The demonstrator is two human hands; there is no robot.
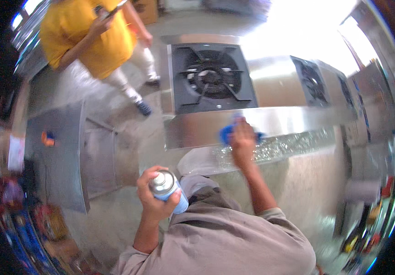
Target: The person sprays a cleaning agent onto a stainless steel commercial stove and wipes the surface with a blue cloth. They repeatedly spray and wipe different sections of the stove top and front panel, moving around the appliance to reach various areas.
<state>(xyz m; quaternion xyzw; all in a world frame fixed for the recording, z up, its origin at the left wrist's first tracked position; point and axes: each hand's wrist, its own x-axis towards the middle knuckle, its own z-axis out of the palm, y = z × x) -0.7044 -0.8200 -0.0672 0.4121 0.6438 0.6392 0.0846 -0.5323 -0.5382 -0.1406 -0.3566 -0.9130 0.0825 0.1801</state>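
Observation:
My left hand [154, 195] is wrapped round a light-blue spray can [175, 198] with a white nozzle, held upright in front of my body. Under my right hand [243, 140] is a blue cloth [227, 134], pressed against the steel front panel [193, 128] of a stove. Parts of the cloth stick out on both sides of the fingers. Just above that panel sits a black gas burner [211, 75] with a pan support, set in a dark square plate.
Further right along the steel counter [275, 82] are more burners [313, 81]. Clear plastic wrap [284, 145] hangs below the panel. At the upper left a person in a yellow shirt [87, 36] stands holding a phone. A grey metal cabinet [55, 151] stands at the left.

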